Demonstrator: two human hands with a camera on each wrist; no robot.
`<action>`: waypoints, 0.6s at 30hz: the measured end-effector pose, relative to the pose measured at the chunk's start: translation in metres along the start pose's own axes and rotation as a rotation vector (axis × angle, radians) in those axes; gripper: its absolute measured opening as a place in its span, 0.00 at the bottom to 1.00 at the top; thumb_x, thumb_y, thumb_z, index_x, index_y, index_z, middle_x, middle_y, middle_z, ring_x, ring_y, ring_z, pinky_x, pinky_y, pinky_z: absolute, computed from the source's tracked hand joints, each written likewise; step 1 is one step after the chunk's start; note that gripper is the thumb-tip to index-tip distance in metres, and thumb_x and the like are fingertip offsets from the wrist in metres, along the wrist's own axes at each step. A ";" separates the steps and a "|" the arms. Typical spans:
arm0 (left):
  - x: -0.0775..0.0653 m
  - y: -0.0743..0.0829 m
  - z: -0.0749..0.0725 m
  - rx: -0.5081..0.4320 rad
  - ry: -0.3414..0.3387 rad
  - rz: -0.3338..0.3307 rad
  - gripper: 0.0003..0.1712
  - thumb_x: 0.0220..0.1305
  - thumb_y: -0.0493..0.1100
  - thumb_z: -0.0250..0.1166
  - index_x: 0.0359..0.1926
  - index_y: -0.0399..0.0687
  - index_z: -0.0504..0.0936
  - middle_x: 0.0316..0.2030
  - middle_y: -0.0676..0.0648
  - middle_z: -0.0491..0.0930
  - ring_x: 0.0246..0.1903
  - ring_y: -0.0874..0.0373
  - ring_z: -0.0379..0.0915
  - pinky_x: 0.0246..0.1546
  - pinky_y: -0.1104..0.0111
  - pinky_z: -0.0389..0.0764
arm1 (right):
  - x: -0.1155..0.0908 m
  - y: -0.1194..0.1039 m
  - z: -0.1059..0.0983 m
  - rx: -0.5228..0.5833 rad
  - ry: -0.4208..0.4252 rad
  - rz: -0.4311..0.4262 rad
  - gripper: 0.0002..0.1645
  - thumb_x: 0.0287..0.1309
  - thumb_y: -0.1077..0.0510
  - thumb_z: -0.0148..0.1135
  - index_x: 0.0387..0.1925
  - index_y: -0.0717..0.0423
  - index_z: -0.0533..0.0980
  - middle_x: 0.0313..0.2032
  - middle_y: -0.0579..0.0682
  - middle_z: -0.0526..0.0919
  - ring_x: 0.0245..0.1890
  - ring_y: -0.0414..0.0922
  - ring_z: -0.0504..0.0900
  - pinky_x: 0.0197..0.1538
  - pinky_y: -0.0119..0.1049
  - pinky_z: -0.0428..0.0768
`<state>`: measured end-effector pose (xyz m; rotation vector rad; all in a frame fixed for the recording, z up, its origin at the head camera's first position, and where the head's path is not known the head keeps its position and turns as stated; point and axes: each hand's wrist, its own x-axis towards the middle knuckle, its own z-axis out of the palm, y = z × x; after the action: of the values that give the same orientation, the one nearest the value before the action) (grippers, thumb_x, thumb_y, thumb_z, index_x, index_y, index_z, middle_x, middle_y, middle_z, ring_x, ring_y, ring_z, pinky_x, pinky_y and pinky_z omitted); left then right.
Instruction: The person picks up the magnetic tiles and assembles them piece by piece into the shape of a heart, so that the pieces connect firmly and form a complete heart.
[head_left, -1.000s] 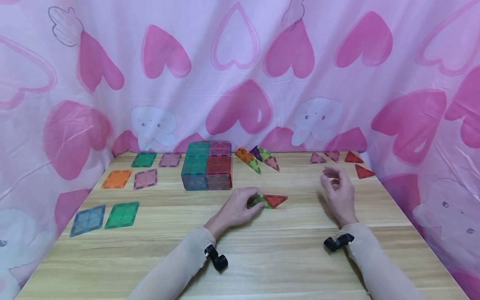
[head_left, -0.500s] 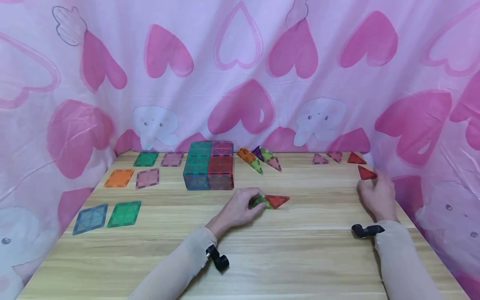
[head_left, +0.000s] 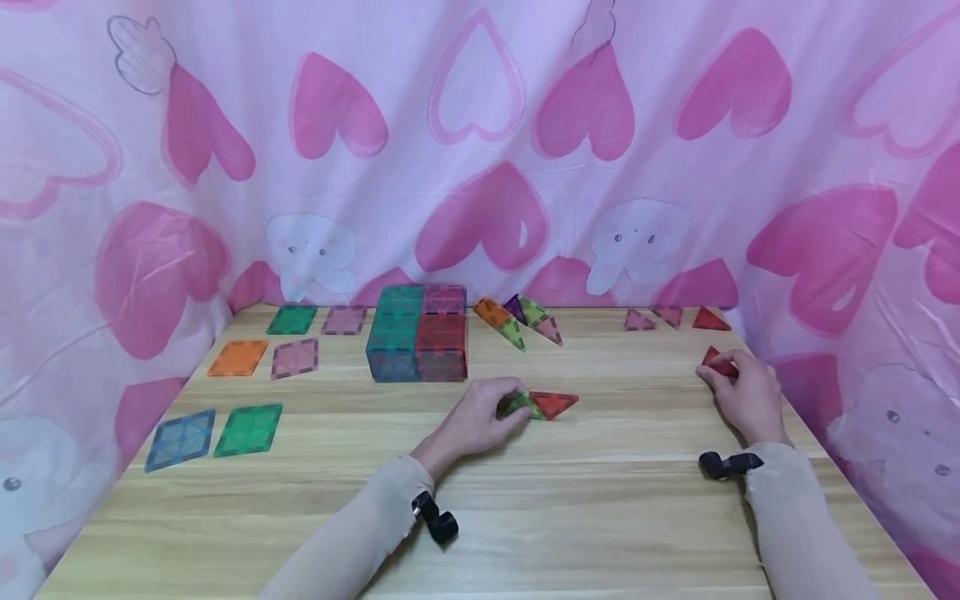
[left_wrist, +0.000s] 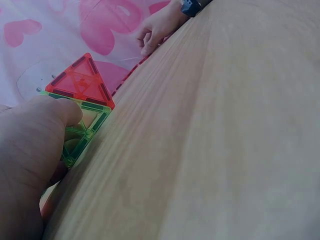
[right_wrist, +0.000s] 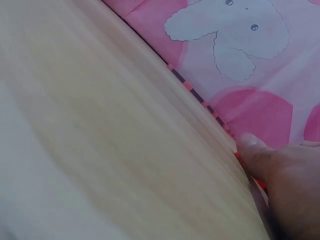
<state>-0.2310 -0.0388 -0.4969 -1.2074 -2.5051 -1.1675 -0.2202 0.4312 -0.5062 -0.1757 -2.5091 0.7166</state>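
In the head view my left hand (head_left: 483,410) pinches a green triangular magnetic tile (head_left: 534,406), partly hidden by the fingers. Edge to edge with it sits a red triangular magnetic tile (head_left: 555,404). The left wrist view shows this green tile (left_wrist: 95,116) under my thumb, with the joined red tile (left_wrist: 82,79) beyond. Over at the right side of the table, my right hand (head_left: 746,400) holds another red triangular tile (head_left: 716,361) between thumb and fingers. Most of that tile is hidden behind the thumb in the right wrist view, where only red slivers (right_wrist: 238,156) show.
A box-shaped stack of coloured tiles (head_left: 417,333) stands at the back, left of centre. Right of it lie joined triangles (head_left: 498,317). Loose square tiles (head_left: 247,429) lie on the left. Pink (head_left: 639,318) and red triangles (head_left: 709,319) lie back right, near the heart-patterned curtain (head_left: 480,125).
My right hand has moved right to a red triangular tile, taken hold of it and drawn it slightly left and nearer. My left hand stays on the green tile.
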 end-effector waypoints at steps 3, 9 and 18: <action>0.001 0.000 0.000 -0.004 0.003 -0.004 0.04 0.77 0.42 0.71 0.48 0.51 0.87 0.41 0.56 0.87 0.38 0.64 0.79 0.45 0.70 0.83 | 0.000 0.000 0.000 0.005 -0.002 0.023 0.16 0.72 0.51 0.77 0.44 0.61 0.84 0.45 0.66 0.88 0.49 0.67 0.82 0.57 0.64 0.72; 0.001 -0.002 0.001 -0.009 -0.002 -0.015 0.03 0.77 0.42 0.72 0.47 0.53 0.86 0.41 0.57 0.87 0.39 0.65 0.79 0.44 0.70 0.83 | -0.003 -0.005 0.000 0.067 -0.046 0.072 0.32 0.69 0.59 0.79 0.69 0.63 0.77 0.60 0.72 0.77 0.61 0.70 0.75 0.59 0.64 0.71; 0.002 -0.003 0.001 -0.013 0.002 -0.006 0.04 0.78 0.43 0.71 0.48 0.51 0.87 0.42 0.56 0.87 0.40 0.65 0.80 0.45 0.69 0.83 | -0.007 -0.013 0.002 0.122 -0.077 -0.089 0.27 0.71 0.64 0.76 0.67 0.58 0.78 0.47 0.63 0.92 0.45 0.34 0.82 0.47 0.18 0.69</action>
<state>-0.2345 -0.0378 -0.4983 -1.2025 -2.5050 -1.1871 -0.2149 0.4172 -0.5038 0.0073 -2.5184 0.8516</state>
